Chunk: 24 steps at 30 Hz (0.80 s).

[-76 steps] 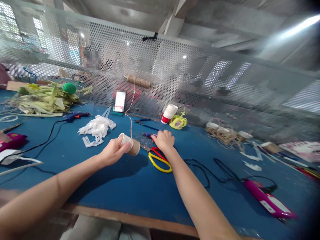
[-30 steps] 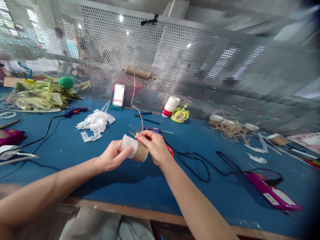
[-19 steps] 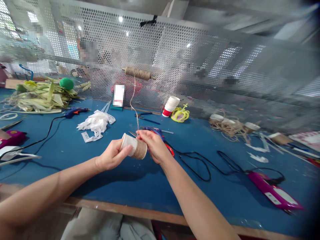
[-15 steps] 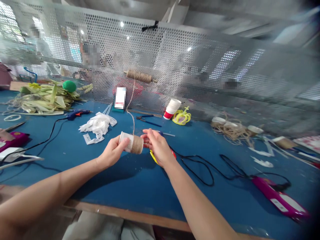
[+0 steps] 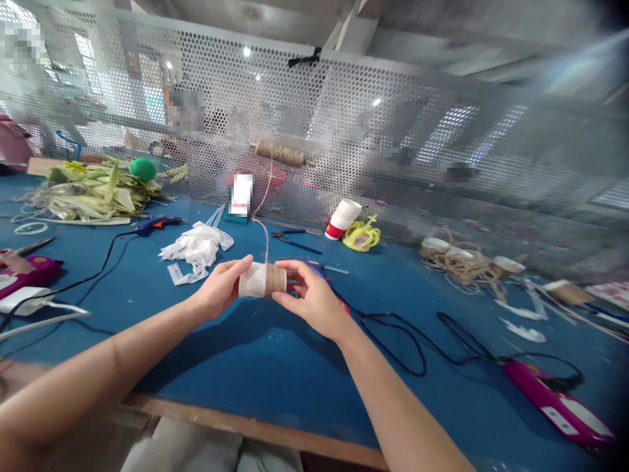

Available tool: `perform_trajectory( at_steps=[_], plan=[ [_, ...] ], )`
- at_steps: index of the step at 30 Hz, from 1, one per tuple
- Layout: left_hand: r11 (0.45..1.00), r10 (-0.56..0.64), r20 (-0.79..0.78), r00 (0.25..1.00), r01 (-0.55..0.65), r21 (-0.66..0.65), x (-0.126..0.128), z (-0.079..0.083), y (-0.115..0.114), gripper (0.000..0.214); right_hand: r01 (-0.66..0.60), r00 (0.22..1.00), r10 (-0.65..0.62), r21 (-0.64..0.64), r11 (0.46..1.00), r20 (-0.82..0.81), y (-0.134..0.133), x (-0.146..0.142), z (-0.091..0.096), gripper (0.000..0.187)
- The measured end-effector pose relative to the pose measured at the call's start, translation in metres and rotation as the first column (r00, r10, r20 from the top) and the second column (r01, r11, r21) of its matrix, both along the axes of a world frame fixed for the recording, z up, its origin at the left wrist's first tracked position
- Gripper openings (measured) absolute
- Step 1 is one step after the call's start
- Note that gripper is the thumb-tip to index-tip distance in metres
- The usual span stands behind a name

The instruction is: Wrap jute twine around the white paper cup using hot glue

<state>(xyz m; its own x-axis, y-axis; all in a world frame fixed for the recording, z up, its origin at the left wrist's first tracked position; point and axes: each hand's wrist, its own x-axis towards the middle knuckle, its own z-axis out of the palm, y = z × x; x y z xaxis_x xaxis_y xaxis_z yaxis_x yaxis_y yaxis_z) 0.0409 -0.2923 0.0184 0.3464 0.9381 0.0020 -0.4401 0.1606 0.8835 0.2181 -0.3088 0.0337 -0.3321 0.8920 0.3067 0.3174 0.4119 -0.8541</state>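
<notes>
A white paper cup (image 5: pixel 252 282) lies sideways between my hands above the table, its right part wound with brown jute twine (image 5: pixel 276 282). My left hand (image 5: pixel 220 288) is closed around the left end of the cup, thumb on top. My right hand (image 5: pixel 317 298) grips the twine-wound end, thumb below and fingers above. From the winding a loose strand (image 5: pixel 266 241) runs up to a roll of twine (image 5: pixel 280 153) on a stick at the perforated screen. Behind my right hand a blue glue gun (image 5: pixel 317 269) is partly hidden.
Scrunched white strips (image 5: pixel 196 249), pliers (image 5: pixel 297 242), stacked cups (image 5: pixel 343 218) and a yellow crown-shaped piece (image 5: pixel 362 235) lie beyond my hands. Corn husks (image 5: pixel 93 190) are piled at left. At right are tangled twine (image 5: pixel 462 265), a black cable (image 5: pixel 393 314) and a magenta power strip (image 5: pixel 555 400).
My right hand has moved from beside the cup onto its twine-wound end. My left thumb has shifted up to the cup's top edge. The whole view has shifted slightly.
</notes>
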Motion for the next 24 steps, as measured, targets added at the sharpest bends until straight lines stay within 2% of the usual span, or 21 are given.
perform_trajectory(
  at_steps=[2,4,6,8,11,14,18,24],
  plan=[
    [0.999,-0.027,0.008,1.0,0.028,-0.027,-0.002,0.002,0.002,0.037,0.014,0.999,-0.021,0.134,0.991,0.046,-0.002,-0.001,-0.001,0.04],
    [1.0,-0.012,-0.009,1.0,0.012,-0.013,-0.003,0.002,0.003,0.035,0.022,0.998,-0.034,0.198,0.98,0.054,-0.003,-0.003,-0.003,0.039],
    [0.999,0.021,-0.044,0.999,-0.019,0.035,-0.002,-0.001,0.002,0.035,0.012,1.0,-0.016,0.147,0.989,0.026,-0.004,-0.003,-0.004,0.038],
    [0.994,0.036,-0.076,0.996,-0.028,0.101,-0.001,-0.005,0.001,0.037,0.035,0.999,-0.034,0.04,0.999,-0.021,-0.003,-0.001,-0.004,0.038],
    [0.98,0.026,-0.132,0.991,0.001,0.197,0.0,-0.008,-0.002,0.043,0.085,0.994,-0.092,-0.114,0.99,-0.062,0.001,0.003,-0.004,0.037],
    [0.959,0.014,-0.225,0.974,0.05,0.278,-0.001,-0.007,-0.006,0.047,0.058,0.993,-0.077,-0.208,0.976,-0.085,0.003,0.006,-0.005,0.038],
    [0.941,-0.026,-0.301,0.953,0.125,0.314,-0.002,-0.005,-0.009,0.047,0.052,0.992,-0.078,-0.233,0.971,-0.104,0.004,0.004,-0.007,0.036],
    [0.969,-0.051,-0.298,0.953,0.119,0.217,-0.001,-0.004,-0.008,0.043,0.092,0.996,-0.094,-0.147,0.985,-0.008,-0.001,-0.002,-0.004,0.034]
  ],
)
